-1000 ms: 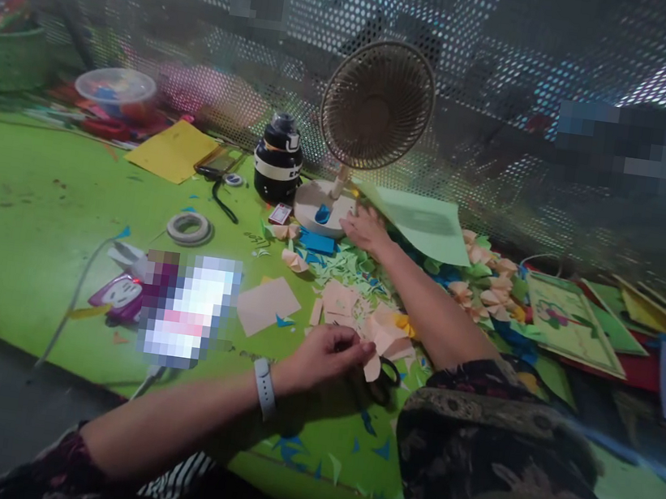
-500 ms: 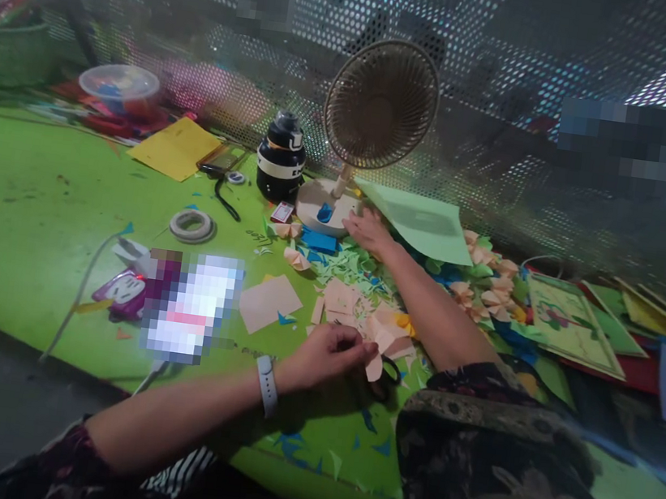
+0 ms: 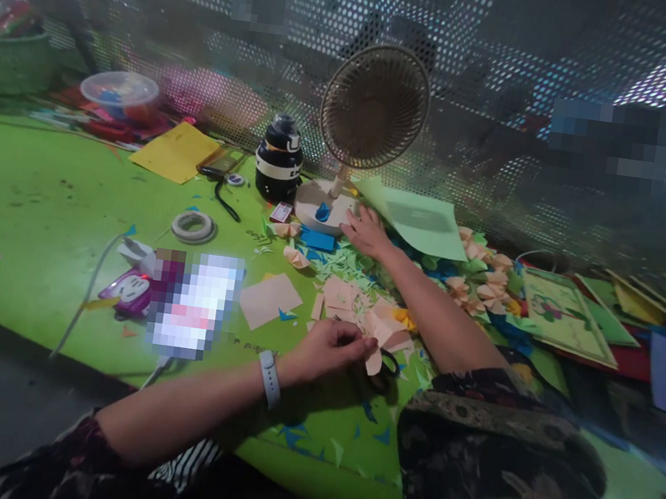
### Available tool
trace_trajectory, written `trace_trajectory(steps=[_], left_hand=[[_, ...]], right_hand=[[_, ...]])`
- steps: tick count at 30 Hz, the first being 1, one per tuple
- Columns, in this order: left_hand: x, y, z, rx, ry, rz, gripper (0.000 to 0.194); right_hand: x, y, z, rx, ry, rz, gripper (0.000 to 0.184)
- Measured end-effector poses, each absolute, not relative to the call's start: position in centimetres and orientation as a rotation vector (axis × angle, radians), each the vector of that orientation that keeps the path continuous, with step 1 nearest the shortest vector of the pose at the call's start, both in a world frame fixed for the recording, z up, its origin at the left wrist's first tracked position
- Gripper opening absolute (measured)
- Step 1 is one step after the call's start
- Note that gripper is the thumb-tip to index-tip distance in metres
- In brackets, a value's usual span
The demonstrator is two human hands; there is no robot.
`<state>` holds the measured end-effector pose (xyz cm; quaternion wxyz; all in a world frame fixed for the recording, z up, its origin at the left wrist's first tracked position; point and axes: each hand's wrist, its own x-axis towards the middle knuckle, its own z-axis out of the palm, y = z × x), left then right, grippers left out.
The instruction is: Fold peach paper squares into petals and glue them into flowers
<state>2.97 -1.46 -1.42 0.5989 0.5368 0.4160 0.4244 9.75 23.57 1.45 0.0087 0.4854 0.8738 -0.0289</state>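
My left hand [image 3: 329, 349], with a pale watch on its wrist, pinches a small peach paper piece [image 3: 375, 361] between thumb and fingers. Just beneath that piece, dark-handled scissors [image 3: 389, 371] lie partly hidden on the green table [image 3: 64, 239]. Farther back, my right hand [image 3: 367, 231] rests with fingers spread at the right side of the white base [image 3: 312, 206] of a desk fan [image 3: 376, 108]. A blue paper bit [image 3: 323, 212] sits on the base. Between my arms lie peach paper sheets [image 3: 342, 296] and green paper scraps [image 3: 343, 266].
A dark bottle [image 3: 279, 165] stands left of the fan. Nearer are a tape roll [image 3: 194, 226], a lit phone [image 3: 195, 305] with a cable, and a purple power socket [image 3: 129, 292]. Folded peach paper flowers [image 3: 493, 287] and framed pictures [image 3: 567, 313] lie at right.
Both hands keep nearly the same place, the left still pinching the peach paper piece. The right fingers have spread slightly on the fan base. The view shifts a little.
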Motion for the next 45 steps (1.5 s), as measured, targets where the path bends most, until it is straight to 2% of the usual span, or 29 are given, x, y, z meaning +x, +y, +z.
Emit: trace_trajectory(steps=[3,6,10,13,17,20,26,34,45], left_hand=[[2.8,-1.5,-1.0,1.227,0.974,0.998,0.054],[2.3,-1.2,-0.4,1.199,0.978,1.18,0.053],[1.6,-0.5,0.3,1.114,1.009,1.414,0.041],[1.4,0.0,0.8,1.06,1.072,1.476,0.032],[1.3,0.5,0.8,1.047,1.098,1.556,0.029],[1.0,0.9,0.5,1.039,1.124,1.583,0.03],[0.5,1.5,0.5,0.981,1.133,1.583,0.022],[-0.1,1.8,0.9,0.982,1.162,1.634,0.023],[-0.6,2.3,1.1,0.864,1.096,1.723,0.029]], right_hand=[[11.4,21.0,1.8,1.375,2.85,-0.02,0.062],[14.4,17.1,2.7,1.3,2.957,0.016,0.058],[18.8,10.9,4.3,1.52,3.02,-0.031,0.051],[21.1,6.2,4.9,1.659,2.968,-0.23,0.044],[21.9,1.7,4.0,1.457,2.915,-0.559,0.026],[21.3,-0.1,2.9,1.333,2.868,-0.596,0.02],[21.0,-0.5,2.7,1.313,2.917,-0.548,0.02],[23.7,2.1,4.6,1.834,2.902,-0.624,0.022],[20.5,5.1,4.0,1.524,2.937,-0.588,0.018]])
